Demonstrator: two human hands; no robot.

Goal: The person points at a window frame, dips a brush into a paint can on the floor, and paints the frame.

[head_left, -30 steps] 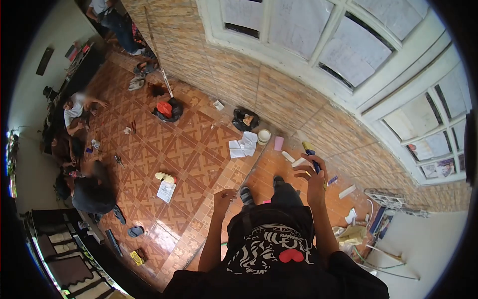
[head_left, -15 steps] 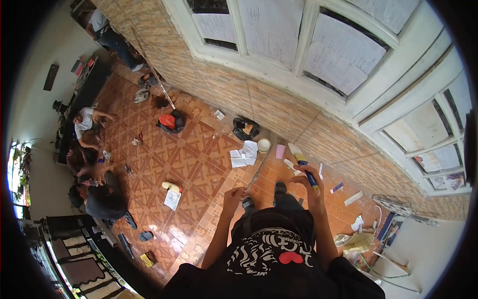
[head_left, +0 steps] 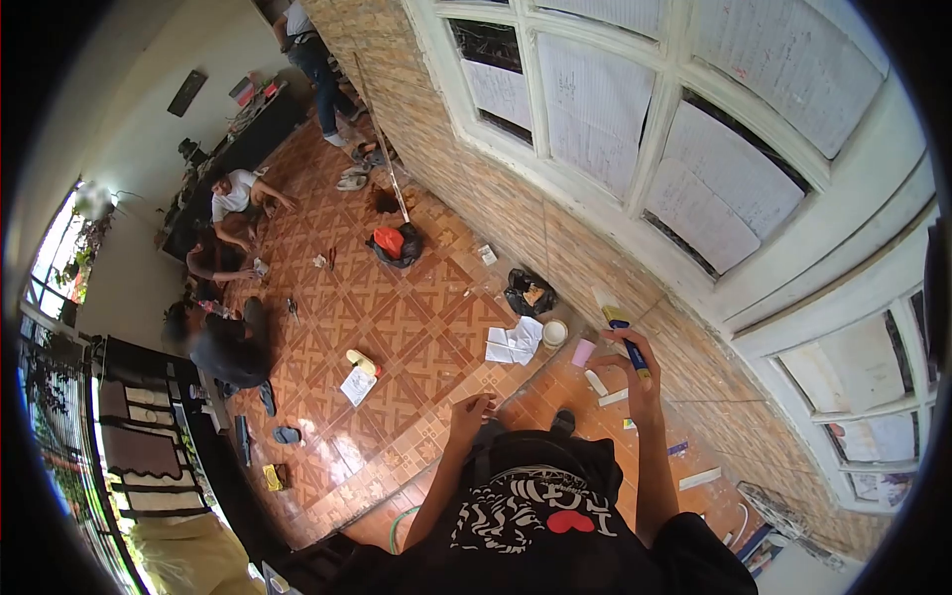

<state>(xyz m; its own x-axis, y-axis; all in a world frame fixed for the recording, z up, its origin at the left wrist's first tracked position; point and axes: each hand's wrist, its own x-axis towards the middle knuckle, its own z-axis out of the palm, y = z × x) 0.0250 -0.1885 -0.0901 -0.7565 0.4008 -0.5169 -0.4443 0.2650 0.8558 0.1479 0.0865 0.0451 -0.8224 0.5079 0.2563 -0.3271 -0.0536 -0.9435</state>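
My right hand (head_left: 635,365) is wrapped round a paint brush (head_left: 631,342) with a blue and yellow handle, its pale bristles toward the stone-clad wall (head_left: 595,258). My left hand (head_left: 472,415) hangs in front of my black shirt, its fingers loosely curled; whether anything small is between them cannot be made out. Below my hands on the tiled floor are a pink cup (head_left: 583,352), a white tub (head_left: 554,333) and white paper sheets (head_left: 514,341). White window frames (head_left: 659,119) with papered panes rise above the wall.
Several people sit at the left, one in a white shirt (head_left: 236,194); another person (head_left: 319,71) stands at the top. Black bags (head_left: 530,294), a long pole (head_left: 382,139), sandals (head_left: 287,434), a paper with a yellow object (head_left: 358,387) and white strips (head_left: 700,479) lie about.
The view has swung, so the room and the people now appear farther right. My right hand with the brush is slightly higher and farther right in view.
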